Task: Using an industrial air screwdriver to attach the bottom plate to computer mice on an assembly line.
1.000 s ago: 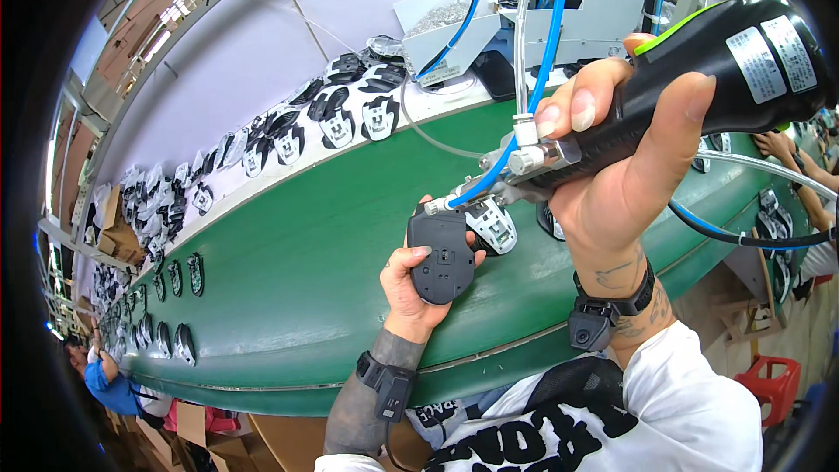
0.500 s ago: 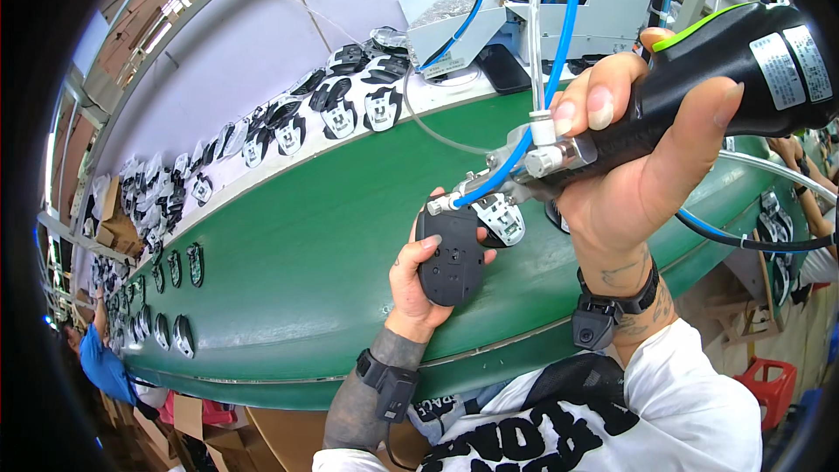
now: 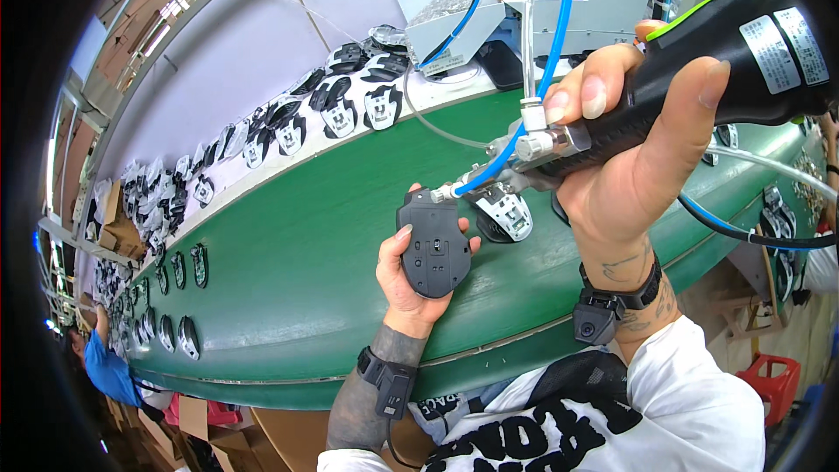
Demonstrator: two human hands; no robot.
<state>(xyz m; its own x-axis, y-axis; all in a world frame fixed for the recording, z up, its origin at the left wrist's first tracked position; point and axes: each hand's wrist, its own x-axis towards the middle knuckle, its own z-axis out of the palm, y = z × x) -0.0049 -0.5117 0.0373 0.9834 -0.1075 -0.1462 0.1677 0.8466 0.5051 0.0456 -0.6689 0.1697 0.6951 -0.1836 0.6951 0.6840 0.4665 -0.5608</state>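
Note:
My left hand (image 3: 404,288) is wrapped around a black computer mouse (image 3: 437,249), its underside facing up, thumb on the left edge and fingers behind the right. My right hand (image 3: 625,162) grips a black powered screwdriver (image 3: 677,57) with a green stripe. The tool slants down to the left, its metal nose (image 3: 443,195) at the top right edge of the mouse. Whether the tip touches a screw is too small to tell. Blue and clear tubes run up from the screwdriver's front. Just beyond the mouse, a white-and-black mouse shell (image 3: 509,214) lies on the green belt (image 3: 306,297).
Mouse shells (image 3: 339,118) line the white ledge behind the belt. Small green circuit boards (image 3: 200,264) and shells (image 3: 188,337) sit at the left. A grey machine with a bin (image 3: 450,13) stands at the back. One person in blue (image 3: 107,367) is far left; a red stool (image 3: 773,385) stands right.
The mouse has shifted slightly left and turned a little in my left hand. My right hand and the screwdriver have moved slightly left. Parts on the belt have crept to the right.

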